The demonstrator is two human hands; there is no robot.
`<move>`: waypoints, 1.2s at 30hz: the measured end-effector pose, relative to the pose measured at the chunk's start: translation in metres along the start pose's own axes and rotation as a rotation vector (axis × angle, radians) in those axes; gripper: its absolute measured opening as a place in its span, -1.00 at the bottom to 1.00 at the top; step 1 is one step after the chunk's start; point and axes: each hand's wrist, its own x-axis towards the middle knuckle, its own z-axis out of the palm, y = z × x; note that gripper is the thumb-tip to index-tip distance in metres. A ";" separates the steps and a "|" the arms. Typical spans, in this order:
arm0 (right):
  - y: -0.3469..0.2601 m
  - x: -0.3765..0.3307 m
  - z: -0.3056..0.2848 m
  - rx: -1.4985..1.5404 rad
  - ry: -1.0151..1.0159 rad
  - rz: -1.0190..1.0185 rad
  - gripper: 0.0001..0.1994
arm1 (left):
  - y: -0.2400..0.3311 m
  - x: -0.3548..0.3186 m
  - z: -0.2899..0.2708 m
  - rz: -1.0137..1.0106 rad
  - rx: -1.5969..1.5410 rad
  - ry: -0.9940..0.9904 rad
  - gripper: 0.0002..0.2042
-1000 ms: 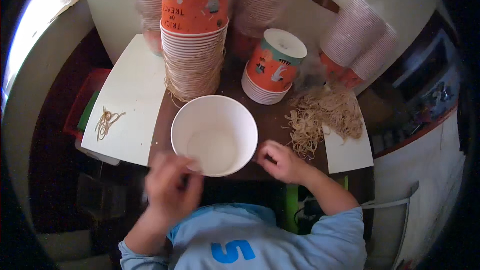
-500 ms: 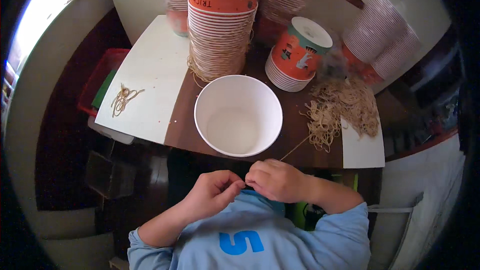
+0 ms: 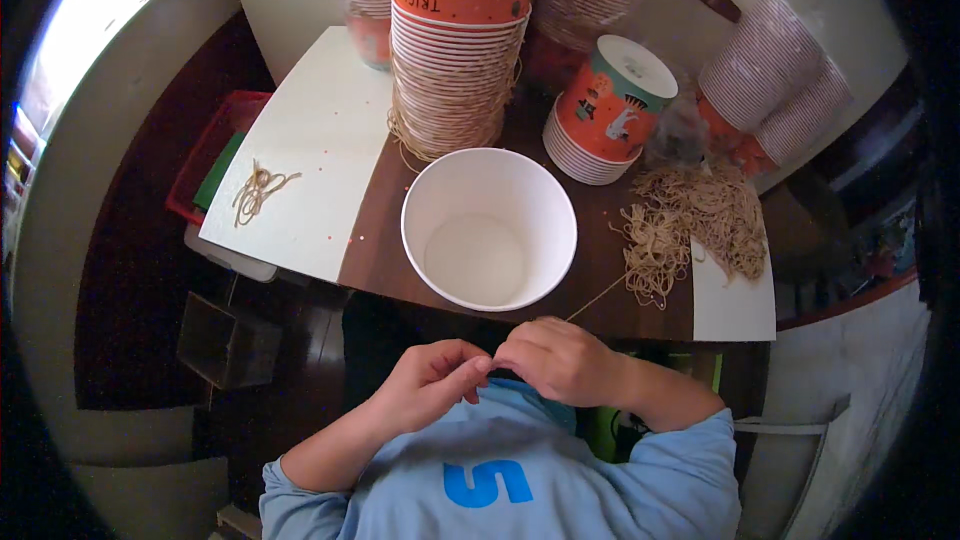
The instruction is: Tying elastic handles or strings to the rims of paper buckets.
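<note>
In front of my chest my two hands meet at the fingertips. A tan string (image 3: 597, 300) runs from a loose bundle (image 3: 650, 245) on the table into my right hand (image 3: 560, 362), which is closed on it. The thumb and forefinger of my left hand (image 3: 430, 387) are pinched together against the right fingertips; what lies between them is too small to make out. Just beyond the hands, at the table's near edge, stands a paper bucket (image 3: 490, 190), mouth up, its white inside showing and nothing in it.
Behind the bucket rises a tall stack of nested orange paper buckets (image 3: 455, 70) with string around their rims. A shorter upturned stack (image 3: 610, 110) stands right of it. A heap of tan string (image 3: 725, 215) lies far right. Looped string (image 3: 260, 190) rests on the white board (image 3: 320, 170) at left.
The whole view has shifted slightly, so the table and buckets sit a little further right. Both hands stay together at the fingertips, the right still holding the string.
</note>
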 end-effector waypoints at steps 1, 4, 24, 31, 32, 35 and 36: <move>0.000 0.000 0.000 0.005 -0.016 0.001 -0.86 | -0.001 0.001 0.000 0.000 0.000 0.000 -0.79; 0.001 -0.003 0.001 0.022 0.014 0.003 -0.87 | -0.005 0.004 0.002 0.053 0.047 -0.010 -0.80; -0.007 0.004 -0.022 0.400 -0.044 0.206 -0.91 | 0.027 0.003 -0.003 1.271 1.364 0.109 -0.74; 0.032 0.042 -0.149 0.267 0.391 0.503 -0.90 | 0.056 0.011 -0.032 0.965 0.918 0.607 -0.87; 0.043 0.052 -0.174 0.195 0.485 0.455 -0.87 | 0.060 0.013 -0.041 0.891 0.827 0.676 -0.88; 0.076 0.066 -0.261 -0.051 0.770 0.349 -0.87 | 0.068 0.028 -0.063 0.628 0.569 0.690 -0.79; 0.078 0.070 -0.282 -0.204 0.811 0.210 -0.87 | 0.071 0.034 -0.066 0.630 0.570 0.689 -0.79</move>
